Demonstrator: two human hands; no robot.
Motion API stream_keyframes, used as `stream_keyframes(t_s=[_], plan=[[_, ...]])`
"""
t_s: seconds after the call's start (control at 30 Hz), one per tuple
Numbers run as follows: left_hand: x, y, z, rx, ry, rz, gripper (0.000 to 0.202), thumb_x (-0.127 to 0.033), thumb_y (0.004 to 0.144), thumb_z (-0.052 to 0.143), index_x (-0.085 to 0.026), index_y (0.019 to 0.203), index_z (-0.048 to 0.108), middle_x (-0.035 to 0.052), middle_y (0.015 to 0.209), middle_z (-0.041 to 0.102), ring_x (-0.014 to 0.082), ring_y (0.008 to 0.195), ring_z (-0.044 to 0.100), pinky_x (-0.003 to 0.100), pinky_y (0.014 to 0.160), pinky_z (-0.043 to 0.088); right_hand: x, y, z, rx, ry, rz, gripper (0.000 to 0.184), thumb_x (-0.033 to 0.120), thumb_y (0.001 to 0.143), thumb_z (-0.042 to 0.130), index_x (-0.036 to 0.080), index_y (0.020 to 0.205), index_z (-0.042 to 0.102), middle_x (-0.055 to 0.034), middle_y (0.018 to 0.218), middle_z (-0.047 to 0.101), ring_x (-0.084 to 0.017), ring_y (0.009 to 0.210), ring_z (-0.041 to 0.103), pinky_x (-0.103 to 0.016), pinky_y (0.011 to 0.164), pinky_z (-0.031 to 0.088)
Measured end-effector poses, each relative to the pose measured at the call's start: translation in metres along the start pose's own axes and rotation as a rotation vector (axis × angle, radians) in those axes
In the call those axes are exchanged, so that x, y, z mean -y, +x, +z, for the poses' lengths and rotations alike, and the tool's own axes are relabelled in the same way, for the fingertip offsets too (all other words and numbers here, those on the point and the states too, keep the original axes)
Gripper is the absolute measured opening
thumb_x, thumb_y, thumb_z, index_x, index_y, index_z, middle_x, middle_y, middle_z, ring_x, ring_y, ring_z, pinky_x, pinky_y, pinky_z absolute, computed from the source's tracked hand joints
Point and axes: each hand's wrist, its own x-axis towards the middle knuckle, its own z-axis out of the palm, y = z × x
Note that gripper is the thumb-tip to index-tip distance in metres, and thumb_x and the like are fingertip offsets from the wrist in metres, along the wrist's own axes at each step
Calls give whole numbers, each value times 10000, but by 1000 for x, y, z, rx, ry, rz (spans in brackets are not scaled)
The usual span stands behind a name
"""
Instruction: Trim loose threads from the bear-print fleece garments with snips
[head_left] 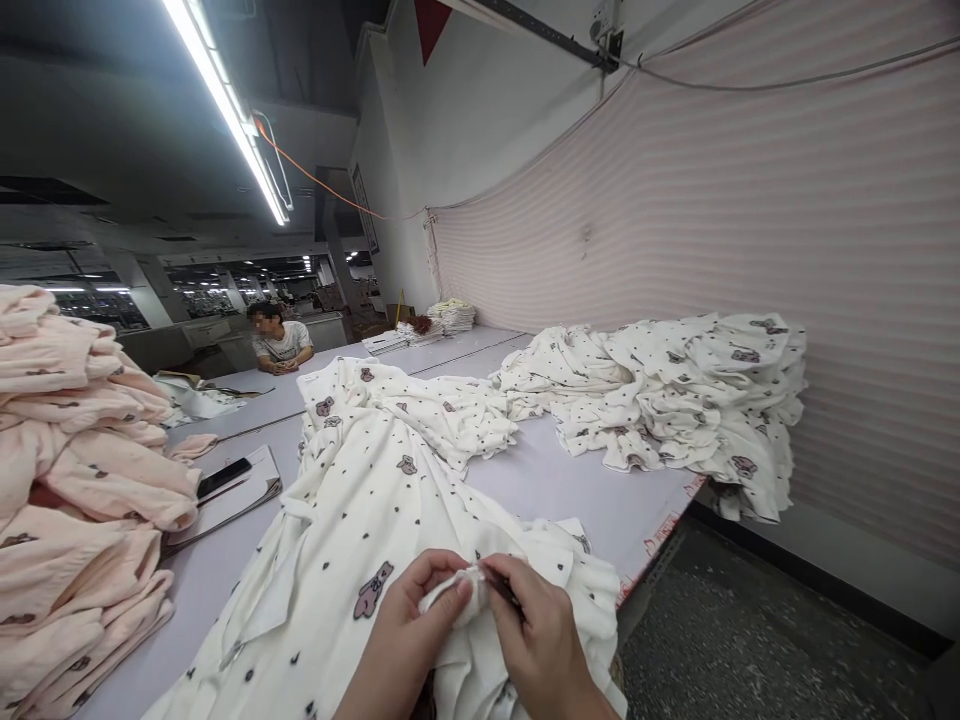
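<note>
A white garment (375,500) printed with small hearts and bears lies spread along the table (600,500) toward me. My left hand (409,620) pinches a bunched bit of its white fabric near the front edge. My right hand (536,625) is closed beside it, fingertips meeting the same bunch, and seems to hold a small dark tool against the cloth that I cannot make out.
A tall stack of pink garments (75,470) fills the left. A heap of white printed garments (675,400) lies at the right by the striped curtain. A phone (223,477) rests on a clipboard. A seated person (279,340) works at the far end. The table edge drops to dark floor (750,640).
</note>
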Motion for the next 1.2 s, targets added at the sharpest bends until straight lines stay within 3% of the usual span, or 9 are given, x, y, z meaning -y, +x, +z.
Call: stream_keyframes(t_s=[0.17, 0.37, 0.5, 0.73, 0.9, 1.07, 1.13, 1.2], plan=[[-5, 0, 1, 52, 14, -12, 211, -419, 706, 691, -258, 840, 717, 23, 870, 723, 258, 964, 641, 337, 900, 483, 2, 6, 3, -81, 15, 107, 176, 277, 949, 398, 202, 883, 543, 13, 668, 585, -131, 565, 552, -217, 552, 427], [0, 2, -4, 50, -69, -56, 241, -448, 733, 678, -231, 837, 662, 15, 827, 693, 207, 856, 624, 265, 765, 488, 8, -2, -14, -105, 146, 187, 246, 361, 855, 581, 222, 1050, 639, -57, 959, 681, -196, 876, 645, -234, 745, 508], [1, 1, -1, 58, -86, -46, 269, -456, 735, 675, -208, 836, 645, 31, 840, 681, 218, 863, 614, 277, 775, 479, 9, -8, -16, -10, 101, 207, 208, 341, 854, 587, 243, 990, 709, -54, 932, 717, -210, 871, 663, -255, 757, 510], [-1, -1, 1, 77, -90, -30, 247, -431, 746, 669, -200, 826, 639, 31, 844, 670, 218, 876, 587, 290, 816, 445, 10, -3, -13, -13, 75, 211, 228, 352, 836, 618, 237, 997, 732, -63, 963, 733, -227, 906, 673, -286, 793, 520], [2, 0, 0, 102, -105, -60, 260, -442, 745, 665, -202, 841, 634, 36, 864, 658, 229, 881, 591, 296, 788, 457, 9, -3, -16, 29, 165, 313, 223, 353, 807, 657, 223, 961, 751, -73, 967, 742, -242, 919, 677, -303, 804, 525], [1, 0, -2, 104, -86, -54, 260, -443, 737, 680, -203, 833, 644, 25, 836, 670, 212, 883, 583, 274, 807, 444, 7, 0, -20, 96, 237, 419, 291, 417, 840, 597, 179, 887, 758, -69, 721, 729, -223, 698, 676, -288, 644, 528], [1, 0, -3, 110, -122, -84, 268, -445, 730, 690, -207, 848, 651, 27, 861, 685, 213, 893, 595, 273, 806, 453, 5, -2, -23, 103, 249, 450, 289, 415, 836, 600, 183, 918, 751, -74, 777, 738, -231, 759, 683, -292, 679, 534], [1, 1, -3, 130, -177, -126, 282, -453, 723, 695, -212, 864, 658, 34, 887, 701, 224, 910, 616, 280, 799, 472, 3, -5, -24, 78, 211, 408, 269, 377, 812, 634, 204, 989, 737, -83, 961, 739, -247, 915, 673, -309, 798, 526]])
